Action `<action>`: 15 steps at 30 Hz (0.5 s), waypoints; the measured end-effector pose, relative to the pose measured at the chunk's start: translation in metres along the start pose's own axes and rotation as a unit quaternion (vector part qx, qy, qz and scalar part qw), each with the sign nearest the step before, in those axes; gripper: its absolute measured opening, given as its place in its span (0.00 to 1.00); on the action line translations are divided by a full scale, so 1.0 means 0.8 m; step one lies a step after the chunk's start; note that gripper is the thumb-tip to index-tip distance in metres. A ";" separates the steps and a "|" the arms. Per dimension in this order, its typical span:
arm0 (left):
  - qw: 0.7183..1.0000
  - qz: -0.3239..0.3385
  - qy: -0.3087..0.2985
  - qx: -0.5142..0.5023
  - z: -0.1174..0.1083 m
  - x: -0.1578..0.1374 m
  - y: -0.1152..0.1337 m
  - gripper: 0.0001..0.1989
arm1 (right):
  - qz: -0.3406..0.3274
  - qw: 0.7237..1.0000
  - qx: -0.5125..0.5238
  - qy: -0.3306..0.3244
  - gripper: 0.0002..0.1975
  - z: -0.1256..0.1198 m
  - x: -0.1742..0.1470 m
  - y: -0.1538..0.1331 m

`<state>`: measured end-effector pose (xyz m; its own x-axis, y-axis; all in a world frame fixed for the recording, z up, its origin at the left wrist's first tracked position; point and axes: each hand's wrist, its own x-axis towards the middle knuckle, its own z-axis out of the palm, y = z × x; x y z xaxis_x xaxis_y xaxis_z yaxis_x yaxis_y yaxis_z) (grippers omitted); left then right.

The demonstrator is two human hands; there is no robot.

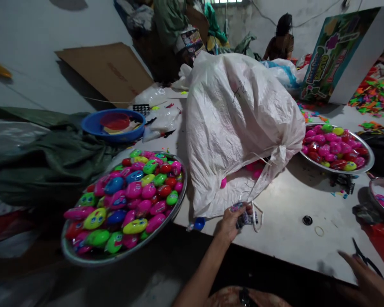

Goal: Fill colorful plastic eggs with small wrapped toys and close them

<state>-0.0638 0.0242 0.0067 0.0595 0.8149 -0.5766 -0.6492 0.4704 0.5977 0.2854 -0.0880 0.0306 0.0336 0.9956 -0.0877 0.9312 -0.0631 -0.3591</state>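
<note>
- Holding the left hand (230,224) out above the near edge, with fingers wrapped around a small dark patterned bundle (245,219) with white cord (253,214), just in front of the sack.
- Holding the right hand (368,277) low at the right, blurred, with fingers stretched out near black scissors (357,250); cannot tell whether gripping or touching them.
- Blocking the middle: a big white sack (233,115), with pink toys (256,170) showing at the bottom.
- To the left: a metal basin (97,261) heaped with bright toys (141,192); behind it, a blue basin (115,137).
- To the right: a second metal basin (369,160) of toys; beyond, a tall printed box (334,55).
- Underneath: a white table (284,238), bearing a black ring (307,220) and a rubber band (315,229).
- At the back: pale walls (96,25), leaning cardboard (105,70), a person (281,46).
</note>
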 end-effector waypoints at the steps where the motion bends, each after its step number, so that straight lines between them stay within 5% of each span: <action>1: 1.000 0.016 0.019 0.014 0.000 0.000 0.001 0.17 | -0.040 0.998 0.031 -0.023 0.22 0.002 0.038 -0.034; 4: 0.995 0.052 0.062 0.062 0.001 -0.002 0.004 0.18 | -0.136 0.985 0.097 -0.032 0.16 0.015 0.180 -0.163; 7: 0.988 0.081 0.086 0.103 -0.006 -0.006 0.008 0.19 | -0.109 0.993 0.034 -0.035 0.12 0.034 0.295 -0.260; 11: 0.983 0.094 0.112 0.114 -0.019 -0.007 0.012 0.20 | -0.080 0.994 0.034 -0.067 0.08 0.058 0.351 -0.281; 15: 0.981 0.104 0.134 0.090 -0.023 -0.003 0.010 0.19 | -0.099 0.989 0.080 -0.078 0.09 0.070 0.334 -0.261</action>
<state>-0.0829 0.0197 0.0026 -0.2768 0.7928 -0.5430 -0.4804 0.3752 0.7927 0.0801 0.1875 0.0302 -0.2123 0.9673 -0.1389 0.8439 0.1099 -0.5251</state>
